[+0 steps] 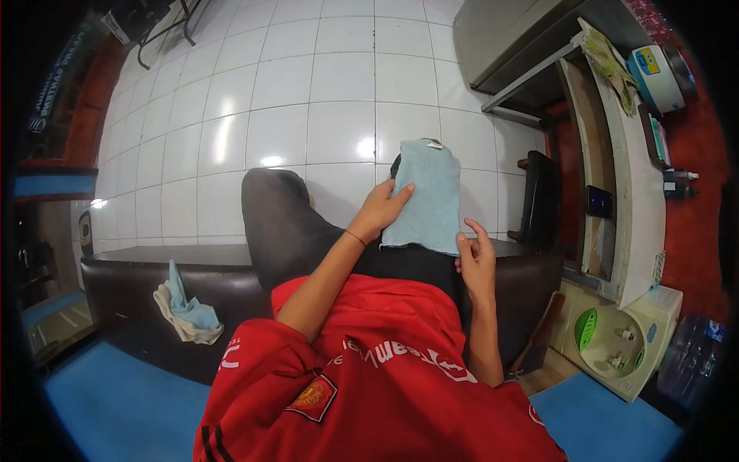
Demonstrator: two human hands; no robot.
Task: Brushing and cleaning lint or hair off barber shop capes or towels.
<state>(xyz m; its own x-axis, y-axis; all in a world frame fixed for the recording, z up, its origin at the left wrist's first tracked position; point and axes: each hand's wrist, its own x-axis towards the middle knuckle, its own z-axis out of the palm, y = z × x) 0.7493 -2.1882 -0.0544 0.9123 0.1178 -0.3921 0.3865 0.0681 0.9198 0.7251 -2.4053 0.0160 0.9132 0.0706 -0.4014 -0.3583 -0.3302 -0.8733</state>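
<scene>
A light blue cloth lies spread over my right thigh and knee, with a small white tag at its far edge. My left hand rests at the cloth's left edge, thumb on top and the fingers hidden beneath. At the near right corner is my right hand, its index finger raised and its thumb by the cloth's edge; whether it pinches the cloth is unclear. To my left, a crumpled blue and cream cloth bundle lies on the dark padded bench on which I sit.
At the right stand a white-edged shelf unit holding a smartphone, and a water dispenser beside a large water bottle. A greenish cloth hangs over the unit. White floor tiles stretch ahead.
</scene>
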